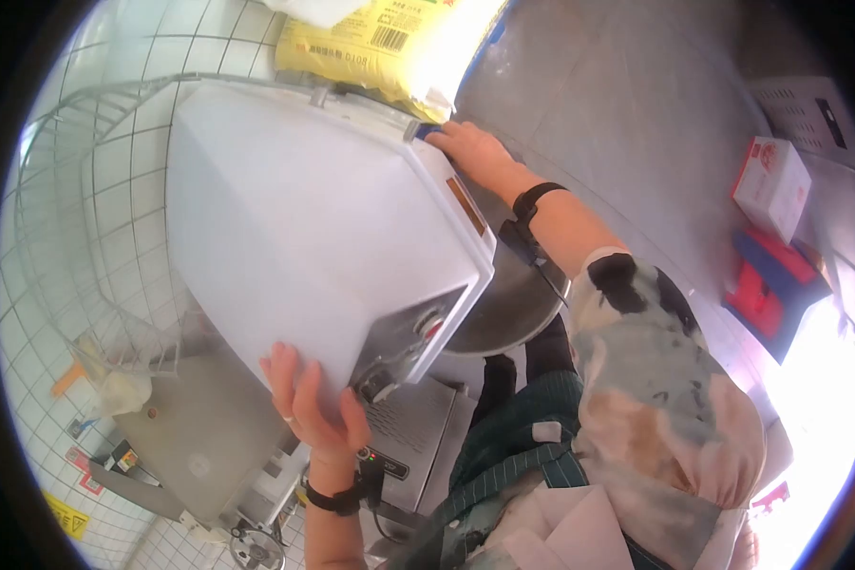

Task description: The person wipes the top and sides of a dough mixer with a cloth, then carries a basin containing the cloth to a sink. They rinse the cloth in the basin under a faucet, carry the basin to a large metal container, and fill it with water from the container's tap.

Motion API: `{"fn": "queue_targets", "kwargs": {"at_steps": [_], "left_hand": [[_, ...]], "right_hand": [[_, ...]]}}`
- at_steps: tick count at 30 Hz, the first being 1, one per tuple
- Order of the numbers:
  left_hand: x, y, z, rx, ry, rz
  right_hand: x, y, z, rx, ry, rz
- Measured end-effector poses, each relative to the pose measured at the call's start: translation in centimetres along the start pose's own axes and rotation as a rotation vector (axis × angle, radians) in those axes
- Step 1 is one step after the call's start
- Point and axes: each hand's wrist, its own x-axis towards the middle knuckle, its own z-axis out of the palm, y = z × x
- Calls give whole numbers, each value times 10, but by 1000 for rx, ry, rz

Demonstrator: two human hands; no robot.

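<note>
A large white plastic bin (304,218) is tipped on its side above a steel machine (404,427). My left hand (309,404) presses up under the bin's lower corner, fingers spread against it. My right hand (470,147) grips the bin's far upper edge near a blue handle. A yellow printed sack (380,43) lies over the top of the bin. A round steel bowl (508,313) shows beneath the bin, mostly hidden by it. Both wrists wear black bands.
A wire guard (76,218) curves at the left against a white tiled wall. Red, white and blue boxes (769,228) sit on the grey floor at the right, with a white crate (807,119) behind them. A yellow warning label (66,513) is low on the left.
</note>
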Motion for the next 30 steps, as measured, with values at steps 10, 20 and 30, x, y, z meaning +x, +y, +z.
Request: {"fn": "queue_targets", "kwargs": {"at_steps": [10, 20, 30], "left_hand": [[-5, -8, 0, -105, 93, 22], [-31, -25, 3, -405, 445, 233], [-247, -47, 8, -443, 306, -483]], "right_hand": [[-155, -24, 7, -108, 396, 738], [-252, -178, 176, 81, 841, 1692], [-181, -299, 193, 799, -158, 1181]]}}
